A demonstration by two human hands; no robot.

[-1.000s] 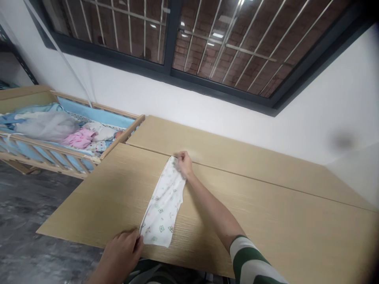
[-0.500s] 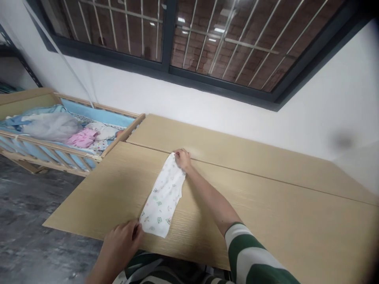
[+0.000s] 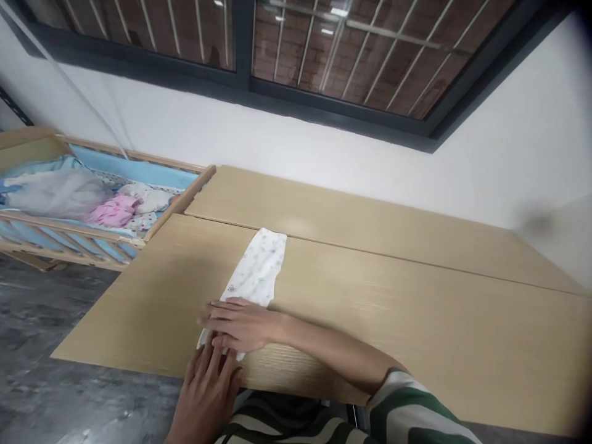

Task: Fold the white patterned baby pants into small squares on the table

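Small green and grey prints cover a white piece of baby clothing (image 3: 259, 262), which looks like pants folded lengthwise into a narrow strip. It lies flat on the light wooden table (image 3: 370, 320), one end near the seam between the boards. Across its lower part rests my right hand (image 3: 243, 324), palm down with fingers stretched out to the left. My left hand (image 3: 210, 373) is at the near end, fingers extended onto the cloth, their tips close to or under my right hand. Both hands hide much of the near end of the cloth.
A wooden crib (image 3: 180, 197) with blue lining stands against the table's left end. Inside are a pink cloth (image 3: 115, 209), white netting (image 3: 62, 191) and other fabric. Behind the table rise a white wall (image 3: 324, 148) and a barred window (image 3: 333, 61).
My right hand has left the far end of the cloth and come down to its near part, flattening out. My left hand has moved right and its fingers have straightened from a pinch.
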